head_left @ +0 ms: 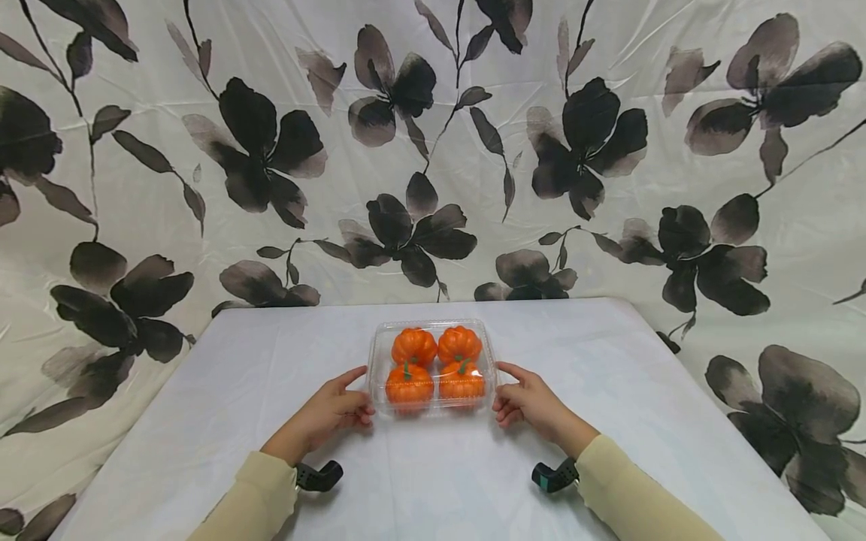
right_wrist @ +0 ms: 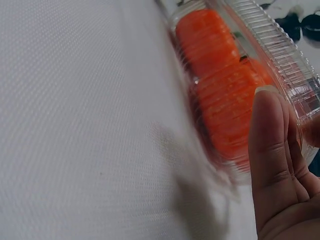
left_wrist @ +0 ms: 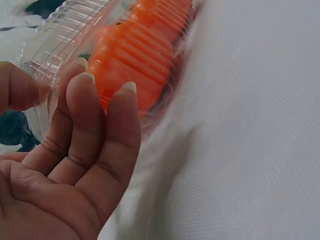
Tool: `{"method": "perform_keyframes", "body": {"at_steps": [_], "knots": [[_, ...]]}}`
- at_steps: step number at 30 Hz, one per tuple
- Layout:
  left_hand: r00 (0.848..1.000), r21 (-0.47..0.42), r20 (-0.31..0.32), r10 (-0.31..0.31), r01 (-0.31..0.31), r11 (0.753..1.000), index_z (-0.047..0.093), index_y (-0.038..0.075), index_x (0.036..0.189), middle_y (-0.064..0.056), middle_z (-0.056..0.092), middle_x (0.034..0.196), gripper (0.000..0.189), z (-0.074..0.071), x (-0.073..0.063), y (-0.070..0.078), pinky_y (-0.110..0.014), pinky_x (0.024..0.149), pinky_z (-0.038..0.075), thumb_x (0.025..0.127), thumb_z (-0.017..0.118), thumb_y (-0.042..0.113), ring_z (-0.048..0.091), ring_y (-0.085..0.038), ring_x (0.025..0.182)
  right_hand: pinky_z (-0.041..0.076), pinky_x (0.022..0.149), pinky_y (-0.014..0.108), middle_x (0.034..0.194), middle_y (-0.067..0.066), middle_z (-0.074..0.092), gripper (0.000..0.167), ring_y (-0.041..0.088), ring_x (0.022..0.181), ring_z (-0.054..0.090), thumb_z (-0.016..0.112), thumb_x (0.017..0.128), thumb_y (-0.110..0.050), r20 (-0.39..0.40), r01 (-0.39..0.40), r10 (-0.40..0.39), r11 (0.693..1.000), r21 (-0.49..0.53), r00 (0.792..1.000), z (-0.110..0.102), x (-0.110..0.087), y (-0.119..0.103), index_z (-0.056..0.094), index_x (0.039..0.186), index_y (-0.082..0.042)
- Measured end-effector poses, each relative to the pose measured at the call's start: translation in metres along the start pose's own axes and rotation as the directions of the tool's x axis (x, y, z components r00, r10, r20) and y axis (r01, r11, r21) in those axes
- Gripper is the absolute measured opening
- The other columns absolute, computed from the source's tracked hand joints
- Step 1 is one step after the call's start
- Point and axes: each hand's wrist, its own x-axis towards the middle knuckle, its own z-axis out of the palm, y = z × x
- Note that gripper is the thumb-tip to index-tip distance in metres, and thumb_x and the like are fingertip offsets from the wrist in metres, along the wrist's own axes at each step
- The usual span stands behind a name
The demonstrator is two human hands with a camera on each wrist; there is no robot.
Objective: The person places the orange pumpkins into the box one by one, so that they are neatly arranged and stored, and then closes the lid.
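Note:
In the head view a clear plastic clamshell container (head_left: 376, 353) sits on the white-covered table, with several small orange pumpkins (head_left: 414, 347) with green stems inside. At its left side is my left hand (head_left: 331, 413), index finger stretched to the rim and the other fingers loosely bent. My right hand (head_left: 534, 406) mirrors this on the right side, its index fingertip at the rim. Up close in the left wrist view, fingers (left_wrist: 122, 120) lie in front of the ribbed container wall. The right wrist view has fingers (right_wrist: 270, 135) beside the opposite wall, pumpkins blurred behind plastic.
The table (head_left: 433, 481) is covered in smooth white cloth and ends just behind the container. A pale curtain (head_left: 473, 45) with dark flower prints hangs behind and around it. Dark wrist devices (head_left: 318, 476) are strapped below both hands, near the cream sleeves (head_left: 253, 488).

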Motion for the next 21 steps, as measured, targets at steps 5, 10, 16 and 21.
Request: {"method": "perform_keyframes", "body": {"at_steps": [5,10,16,21], "knots": [[1.0,-0.018,-0.008,0.007,-0.007,1.0,0.016,0.009,0.155,-0.01,0.068,0.083,0.072,0.0022,0.0,0.0007,-0.036,0.08,0.059,0.094,0.053,0.009,0.065,-0.021,0.075,0.059,0.06,0.03,0.073,0.004,0.064,0.065,0.013,0.06,0.062,0.05,0.094,-0.01,-0.001,-0.004,0.004,1.0,0.014,1.0,-0.0005,0.0002,0.0003,0.022,0.153,-0.007],[1.0,-0.047,0.001,0.006,-0.006,0.999,0.013,0.011,0.155,-0.008,0.064,0.08,0.072,0.0044,-0.0007,0.0002,-0.039,0.083,0.059,0.094,0.052,0.006,0.066,-0.021,0.076,0.059,0.06,0.03,0.073,0.004,0.063,0.065,0.013,0.06,0.061,0.049,0.094,-0.01,-0.002,-0.004,0.004,1.0,0.026,1.0,-0.0008,0.0009,0.0019,0.021,0.153,-0.007],[1.0,-0.05,-0.009,0.01,-0.01,0.999,0.012,0.012,0.155,-0.007,0.062,0.079,0.073,0.0071,-0.0023,0.0014,-0.041,0.085,0.058,0.094,0.052,0.004,0.066,-0.022,0.077,0.059,0.06,0.03,0.074,0.005,0.063,0.065,0.014,0.06,0.06,0.049,0.094,-0.01,-0.011,-0.012,0.013,0.999,0.038,1.0,-0.0001,0.0022,0.0037,0.022,0.153,-0.008],[1.0,-0.034,-0.008,0.002,-0.002,0.999,0.012,0.013,0.155,-0.007,0.063,0.08,0.073,0.0059,-0.0031,0.0022,-0.04,0.086,0.058,0.095,0.052,0.007,0.067,-0.022,0.08,0.059,0.06,0.029,0.074,0.005,0.063,0.064,0.014,0.062,0.06,0.048,0.094,-0.008,-0.012,-0.011,0.011,0.999,0.045,1.0,-0.0002,0.0032,0.0046,0.021,0.153,-0.008]]}}
